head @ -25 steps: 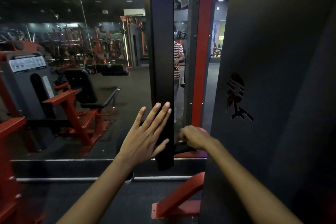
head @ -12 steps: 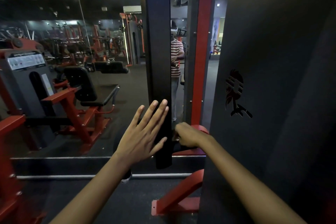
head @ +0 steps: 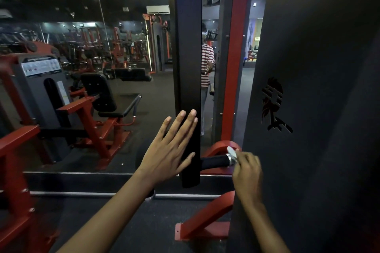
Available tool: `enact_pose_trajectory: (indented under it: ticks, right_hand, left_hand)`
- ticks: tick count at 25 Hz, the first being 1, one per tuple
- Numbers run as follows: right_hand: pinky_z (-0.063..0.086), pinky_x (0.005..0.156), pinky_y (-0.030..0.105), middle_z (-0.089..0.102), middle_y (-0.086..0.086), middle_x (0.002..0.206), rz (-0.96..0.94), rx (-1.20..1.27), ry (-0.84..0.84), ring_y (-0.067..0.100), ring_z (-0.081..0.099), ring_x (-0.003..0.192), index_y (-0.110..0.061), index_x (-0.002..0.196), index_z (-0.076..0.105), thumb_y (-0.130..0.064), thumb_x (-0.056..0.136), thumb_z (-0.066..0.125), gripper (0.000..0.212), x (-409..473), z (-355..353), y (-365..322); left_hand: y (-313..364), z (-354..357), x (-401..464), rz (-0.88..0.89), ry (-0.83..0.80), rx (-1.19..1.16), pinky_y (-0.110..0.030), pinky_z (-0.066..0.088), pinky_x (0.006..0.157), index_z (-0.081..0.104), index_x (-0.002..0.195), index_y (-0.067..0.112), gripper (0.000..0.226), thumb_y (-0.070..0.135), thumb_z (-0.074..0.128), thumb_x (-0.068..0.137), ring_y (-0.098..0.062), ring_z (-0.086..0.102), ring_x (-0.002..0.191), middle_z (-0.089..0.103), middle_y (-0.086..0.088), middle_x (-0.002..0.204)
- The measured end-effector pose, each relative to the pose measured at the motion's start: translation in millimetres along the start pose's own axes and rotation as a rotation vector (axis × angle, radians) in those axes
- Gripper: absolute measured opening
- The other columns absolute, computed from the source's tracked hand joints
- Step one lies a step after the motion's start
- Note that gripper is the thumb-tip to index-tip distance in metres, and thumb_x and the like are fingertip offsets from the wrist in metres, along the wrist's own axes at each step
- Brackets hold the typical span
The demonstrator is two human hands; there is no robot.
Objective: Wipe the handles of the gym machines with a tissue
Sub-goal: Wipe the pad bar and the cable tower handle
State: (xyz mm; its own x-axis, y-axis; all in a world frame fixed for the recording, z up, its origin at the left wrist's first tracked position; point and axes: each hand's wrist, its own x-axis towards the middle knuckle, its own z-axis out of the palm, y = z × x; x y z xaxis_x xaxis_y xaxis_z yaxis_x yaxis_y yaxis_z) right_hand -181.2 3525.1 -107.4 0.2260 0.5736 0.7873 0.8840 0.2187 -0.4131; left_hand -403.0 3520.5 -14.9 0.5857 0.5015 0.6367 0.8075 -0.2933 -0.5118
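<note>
From the head view there are two hands, one black handle [head: 214, 162] with a metal end cap, and one small pale tissue [head: 232, 151]; most of the tissue is tucked behind fingers, and the handle's inner end is hidden by the black upright post [head: 187, 68]. The left hand [head: 168, 150] lies flat with fingers straight against that post. The right hand [head: 245, 167] pinches the tissue at the handle's capped end, beside the dark machine panel [head: 318, 109].
</note>
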Motion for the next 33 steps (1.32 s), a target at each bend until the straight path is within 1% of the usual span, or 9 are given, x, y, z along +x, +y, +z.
enact_pose_trajectory:
  ticks: [3, 7, 12, 15, 18, 20, 27, 30, 33]
  right_hand:
    - [0.050, 0.057, 0.031, 0.053, 0.011, 0.088, 0.075, 0.028, -0.086, 0.026, 0.058, 0.067, 0.000, 0.118, 0.061, 0.012, 0.077, 0.061, 0.043, -27.3, 18.6, -13.5]
    - [0.045, 0.084, 0.018, 0.054, 0.013, 0.101, 0.146, 0.285, -0.073, 0.014, 0.051, 0.090, 0.003, 0.114, 0.061, 0.011, 0.080, 0.058, 0.034, -32.3, 26.7, -53.4]
    - [0.045, 0.070, 0.021, 0.053, 0.005, 0.089, 0.042, 0.432, -0.161, 0.010, 0.052, 0.076, -0.001, 0.101, 0.063, 0.000, 0.086, 0.052, 0.018, -36.1, 26.7, -71.4]
    - [0.036, 0.065, 0.021, 0.055, 0.011, 0.080, 0.203, 0.327, -0.004, 0.020, 0.054, 0.070, -0.001, 0.082, 0.064, 0.012, 0.074, 0.062, 0.015, -25.1, 25.2, -41.7]
    - [0.041, 0.065, 0.030, 0.058, 0.010, 0.082, 0.388, 0.215, 0.014, 0.031, 0.059, 0.070, -0.004, 0.085, 0.067, 0.006, 0.075, 0.064, 0.015, -19.1, 26.5, -19.6]
    - [0.038, 0.063, 0.025, 0.060, 0.011, 0.077, 0.383, 0.243, 0.013, 0.032, 0.060, 0.067, -0.004, 0.083, 0.068, 0.005, 0.074, 0.066, 0.013, -23.4, 32.8, -25.5]
    - [0.042, 0.070, 0.012, 0.061, -0.002, 0.081, 0.241, 0.519, -0.168, 0.007, 0.057, 0.075, -0.012, 0.078, 0.063, 0.008, 0.075, 0.061, 0.020, -48.9, 50.0, -64.6]
    - [0.045, 0.054, 0.016, 0.064, -0.001, 0.067, 0.726, 0.671, -0.047, 0.017, 0.061, 0.065, -0.014, 0.070, 0.062, 0.000, 0.077, 0.068, 0.017, -39.6, 54.7, -41.1]
    - [0.045, 0.044, 0.009, 0.064, 0.001, 0.058, 1.305, 1.028, 0.088, 0.008, 0.060, 0.048, -0.001, 0.088, 0.065, 0.009, 0.084, 0.056, 0.014, -22.4, 55.0, -16.4]
  left_hand:
    - [0.4, 0.4, -1.4, 0.000, -0.008, -0.010, -0.048, 0.017, 0.116, 0.006, 0.150, 0.004, 0.080, 0.051, 0.038, 0.093, -0.030, 0.000, 0.146, 0.000, -0.013, 0.158]
    - [0.5, 2.0, -0.9, -0.010, -0.007, -0.011, -0.047, 0.018, 0.116, 0.007, 0.149, 0.003, 0.080, 0.050, 0.039, 0.093, -0.031, 0.000, 0.146, -0.001, -0.014, 0.158]
    - [-3.2, 6.7, 0.3, -0.019, -0.034, -0.012, -0.046, 0.017, 0.117, 0.007, 0.149, 0.003, 0.081, 0.050, 0.039, 0.092, -0.032, -0.002, 0.146, -0.002, -0.015, 0.158]
    - [-3.8, 8.3, 1.2, -0.017, -0.037, -0.014, -0.046, 0.016, 0.117, 0.007, 0.150, 0.003, 0.082, 0.050, 0.039, 0.091, -0.031, -0.002, 0.146, -0.003, -0.015, 0.158]
    - [-4.2, 8.5, 1.4, -0.019, -0.036, -0.018, -0.045, 0.016, 0.117, 0.007, 0.150, 0.004, 0.081, 0.050, 0.039, 0.091, -0.031, -0.002, 0.146, -0.003, -0.014, 0.158]
    - [-4.1, 9.3, 0.6, -0.018, -0.035, -0.023, -0.044, 0.015, 0.117, 0.007, 0.149, 0.003, 0.081, 0.049, 0.039, 0.091, -0.031, -0.002, 0.146, -0.003, -0.014, 0.158]
    - [-6.5, 12.1, 1.7, -0.014, -0.026, -0.036, -0.044, 0.016, 0.117, 0.006, 0.150, 0.004, 0.081, 0.049, 0.038, 0.092, -0.031, -0.002, 0.146, -0.002, -0.014, 0.158]
    - [-7.5, 13.1, 1.9, -0.010, -0.019, -0.048, -0.043, 0.017, 0.116, 0.006, 0.150, 0.004, 0.081, 0.049, 0.039, 0.092, -0.030, -0.001, 0.146, -0.001, -0.014, 0.158]
    - [-7.7, 13.7, 2.3, -0.015, -0.019, -0.044, -0.043, 0.015, 0.117, 0.006, 0.150, 0.004, 0.081, 0.049, 0.040, 0.092, -0.030, -0.003, 0.146, -0.002, -0.014, 0.158]
